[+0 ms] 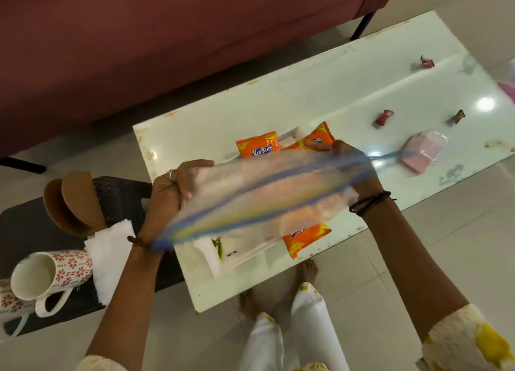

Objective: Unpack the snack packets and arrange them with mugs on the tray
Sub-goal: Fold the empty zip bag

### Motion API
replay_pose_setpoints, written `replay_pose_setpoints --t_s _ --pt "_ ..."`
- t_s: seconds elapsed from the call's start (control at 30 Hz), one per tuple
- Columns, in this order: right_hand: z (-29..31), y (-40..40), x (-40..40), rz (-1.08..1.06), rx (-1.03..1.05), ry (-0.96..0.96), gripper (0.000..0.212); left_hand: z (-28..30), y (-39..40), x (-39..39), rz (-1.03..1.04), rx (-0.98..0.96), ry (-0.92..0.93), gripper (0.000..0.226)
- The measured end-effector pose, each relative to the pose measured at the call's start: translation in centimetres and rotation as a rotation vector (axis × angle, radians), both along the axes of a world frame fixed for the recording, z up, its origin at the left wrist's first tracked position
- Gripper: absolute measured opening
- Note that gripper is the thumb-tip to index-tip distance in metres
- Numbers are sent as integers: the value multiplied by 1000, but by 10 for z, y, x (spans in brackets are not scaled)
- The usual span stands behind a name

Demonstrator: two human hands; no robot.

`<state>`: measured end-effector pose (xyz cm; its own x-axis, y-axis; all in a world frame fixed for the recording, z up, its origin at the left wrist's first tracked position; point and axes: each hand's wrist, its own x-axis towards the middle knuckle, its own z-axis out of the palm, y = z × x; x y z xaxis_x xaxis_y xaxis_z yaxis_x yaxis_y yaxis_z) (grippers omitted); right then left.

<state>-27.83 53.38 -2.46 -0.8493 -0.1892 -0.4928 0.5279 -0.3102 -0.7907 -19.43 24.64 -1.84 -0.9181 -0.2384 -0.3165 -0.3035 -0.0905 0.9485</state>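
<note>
Both my hands hold a clear zip bag with blue and yellow stripes, stretched out above the white table — the bag is motion-blurred. My left hand grips its left end, fingers curled round the plastic, a ring on 1 finger. My right hand pinches the right end; it shows partly through the plastic.

Under the bag sits the white tray on the table. 3 orange snack packets show: a Kurkure packet at the tray's far side, another packet just right of it, touching my right fingers or just behind them, cannot tell which. A 3rd packet lies at the tray's near right edge, partly under the bag.

Left of the table is a dark stool. On it: a flowered mug lying on its side, mouth toward me, a 2nd mug cut off by the frame edge, white tissue, and brown round coasters.

Further right on the table — a pink box in clear wrap and 3 small candy wrappers. A maroon sofa stands behind.
</note>
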Motion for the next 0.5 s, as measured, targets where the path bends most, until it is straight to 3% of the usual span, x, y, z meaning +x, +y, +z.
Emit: replay_pose_setpoints --t_s 0.07,0.13,0.27,0.37,0.43,0.5 --pt "0 0 2 -2 -316 -44 53 5 12 -13 19 45 117 60" --pt "-6 0 5 -27 -496 -79 55 5 29 -20 62 -8 138 57" --pt "-33 2 27 -4 -637 -231 92 -20 48 -17 145 -127 55 40" --pt "-38 9 29 26 -665 -280 104 -31 56 -17 51 -147 -11 53" --pt "-34 22 18 -3 -641 -263 81 -31 63 -18 -72 -233 -17 58" --pt "-30 36 5 -50 -504 -248 35 -26 75 -20 -192 -328 -18 59"
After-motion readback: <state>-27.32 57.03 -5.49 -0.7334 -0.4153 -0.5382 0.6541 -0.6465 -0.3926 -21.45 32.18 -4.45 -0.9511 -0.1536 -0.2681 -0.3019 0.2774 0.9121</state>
